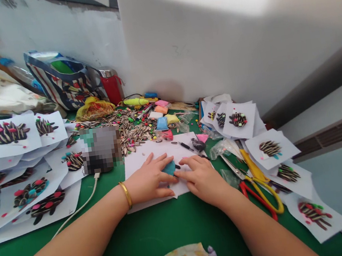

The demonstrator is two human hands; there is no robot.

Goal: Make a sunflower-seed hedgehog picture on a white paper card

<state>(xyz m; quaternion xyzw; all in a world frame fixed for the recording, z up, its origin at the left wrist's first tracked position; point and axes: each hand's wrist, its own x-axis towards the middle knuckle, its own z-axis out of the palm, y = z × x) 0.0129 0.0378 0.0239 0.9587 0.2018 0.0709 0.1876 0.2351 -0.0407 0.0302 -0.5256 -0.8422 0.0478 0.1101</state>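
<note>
A flat blue clay piece lies on white paper between my hands, with small dark bits at its right edge. My left hand, a gold bangle at its wrist, rests on the paper with its fingers spread, fingertips touching the blue clay. From the other side my right hand reaches in, fingers apart and the index fingertip at the clay's lower right edge. Neither hand has anything gripped. A black pen lies on the paper just beyond my right hand.
Sunflower seeds and coloured clay packs spread behind the paper. Yellow-and-red-handled scissors and a yellow cutter lie right. Seed-decorated pictures pile on both sides. A white cable, red flask and striped bag are left.
</note>
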